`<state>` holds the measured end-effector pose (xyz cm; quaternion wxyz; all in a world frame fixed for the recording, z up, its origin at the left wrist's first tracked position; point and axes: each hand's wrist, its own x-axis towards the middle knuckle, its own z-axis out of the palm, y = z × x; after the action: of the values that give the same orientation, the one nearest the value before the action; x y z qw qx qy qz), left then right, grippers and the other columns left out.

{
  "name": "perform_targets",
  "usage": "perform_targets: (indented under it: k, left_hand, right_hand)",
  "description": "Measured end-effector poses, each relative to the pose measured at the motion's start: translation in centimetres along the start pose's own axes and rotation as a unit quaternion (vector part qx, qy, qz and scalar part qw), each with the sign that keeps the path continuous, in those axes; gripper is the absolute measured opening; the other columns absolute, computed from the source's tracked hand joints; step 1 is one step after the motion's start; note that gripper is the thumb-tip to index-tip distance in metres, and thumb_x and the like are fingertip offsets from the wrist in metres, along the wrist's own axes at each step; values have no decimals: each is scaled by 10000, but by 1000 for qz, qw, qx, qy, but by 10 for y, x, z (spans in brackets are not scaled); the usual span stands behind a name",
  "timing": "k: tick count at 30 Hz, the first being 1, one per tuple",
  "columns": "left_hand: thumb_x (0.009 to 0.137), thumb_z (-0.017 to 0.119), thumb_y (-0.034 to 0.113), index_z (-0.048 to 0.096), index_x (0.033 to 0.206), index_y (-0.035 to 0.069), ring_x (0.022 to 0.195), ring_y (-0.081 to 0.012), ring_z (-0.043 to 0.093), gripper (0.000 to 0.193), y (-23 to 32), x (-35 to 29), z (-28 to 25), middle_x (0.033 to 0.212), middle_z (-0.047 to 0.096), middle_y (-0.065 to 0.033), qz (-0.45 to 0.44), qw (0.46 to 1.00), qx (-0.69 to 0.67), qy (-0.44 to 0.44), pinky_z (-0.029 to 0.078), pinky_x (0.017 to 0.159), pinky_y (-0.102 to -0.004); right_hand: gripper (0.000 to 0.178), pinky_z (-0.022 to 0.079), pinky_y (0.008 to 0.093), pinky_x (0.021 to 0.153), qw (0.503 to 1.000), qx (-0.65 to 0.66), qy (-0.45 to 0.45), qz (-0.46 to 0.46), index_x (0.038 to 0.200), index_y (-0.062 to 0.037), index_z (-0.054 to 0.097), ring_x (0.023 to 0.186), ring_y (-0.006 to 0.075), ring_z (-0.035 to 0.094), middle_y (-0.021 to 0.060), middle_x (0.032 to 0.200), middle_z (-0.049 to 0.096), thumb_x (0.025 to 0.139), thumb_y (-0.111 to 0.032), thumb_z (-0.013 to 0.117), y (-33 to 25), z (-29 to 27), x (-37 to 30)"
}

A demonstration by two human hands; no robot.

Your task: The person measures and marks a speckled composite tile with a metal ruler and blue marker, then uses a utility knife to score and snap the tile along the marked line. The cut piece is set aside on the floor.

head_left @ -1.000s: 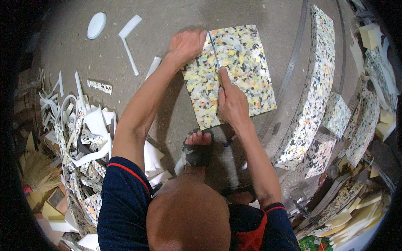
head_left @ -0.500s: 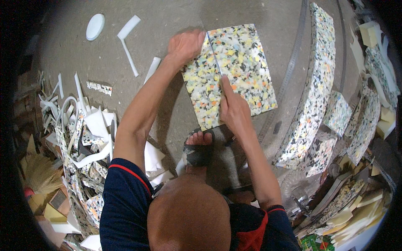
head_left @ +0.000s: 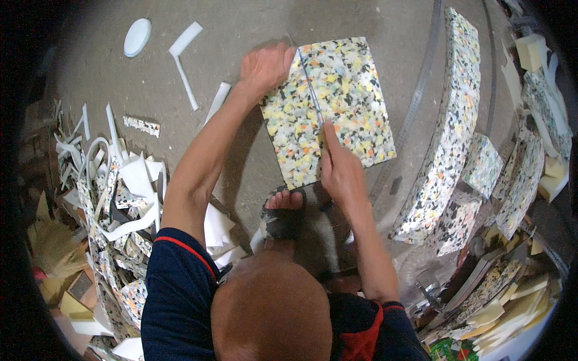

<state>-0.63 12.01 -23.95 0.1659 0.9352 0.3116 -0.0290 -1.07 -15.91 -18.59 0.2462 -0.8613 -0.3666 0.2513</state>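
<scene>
A speckled foam sheet (head_left: 355, 90) in white, yellow, black and orange lies flat on the floor before me. Its far left edge is gripped by my left hand (head_left: 266, 65), whose fingers are closed there and partly hidden. My right hand (head_left: 343, 171) is wrapped around a knife, index finger stretched along its back. The long thin knife blade (head_left: 314, 96) lies over the sheet, pointing away from me toward the left hand; the handle is hidden in my palm. My sandalled foot (head_left: 284, 201) is at the sheet's near edge.
On the right stands a long speckled foam strip (head_left: 448, 132), with more foam blocks (head_left: 483, 165) beyond it. A heap of foam offcuts (head_left: 138, 180) and a straw broom (head_left: 57, 246) fill the left side. A white oval piece (head_left: 137, 37) lies at the far left.
My right hand has drawn the knife slightly back toward me. The left hand stays at the sheet's far left edge.
</scene>
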Motion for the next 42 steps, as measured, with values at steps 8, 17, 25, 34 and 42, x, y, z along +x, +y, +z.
perform_targets:
  k: [8,17,25,34,42]
  left_hand:
    - [1048,352,463,686,1097,26,968,-423,691,553,1,0,1,1007,719,-250,-23,1000,-13,-2,529,867,-529]
    - [1044,358,495,687,1109,31,981,-426,691,572,0,-2,3,999,720,-258,-16,1000,-24,7,531,869,-529]
    - [1031,388,537,698,1115,17,985,-415,697,612,-1,1,8,1006,723,-259,-26,999,-28,16,535,867,-524]
    - [1008,417,580,697,1130,20,1021,-402,693,638,4,-5,-4,1063,720,-249,-29,999,-34,-13,534,879,-522]
    - [988,446,618,721,1120,44,1035,-413,686,650,0,1,5,1079,713,-261,-50,998,-42,9,528,894,-532]
  right_hand:
    - [605,496,510,700,1000,-2,-14,25,1528,-91,398,748,442,623,265,845,640,950,-87,574,-5,3,3]
    - [633,500,511,702,999,6,-7,43,1538,-155,410,763,441,632,262,851,642,934,-63,578,-1,-2,-23]
    - [653,500,509,689,998,-20,-29,43,1552,-135,371,745,436,635,253,815,641,935,-51,570,-2,0,-20]
    - [652,499,507,695,1000,-7,15,13,1557,-135,372,737,424,632,242,807,638,942,-53,572,8,5,-47]
    - [653,494,506,678,1000,-22,7,9,1551,-116,378,730,436,622,248,801,632,934,-64,585,10,12,-37]
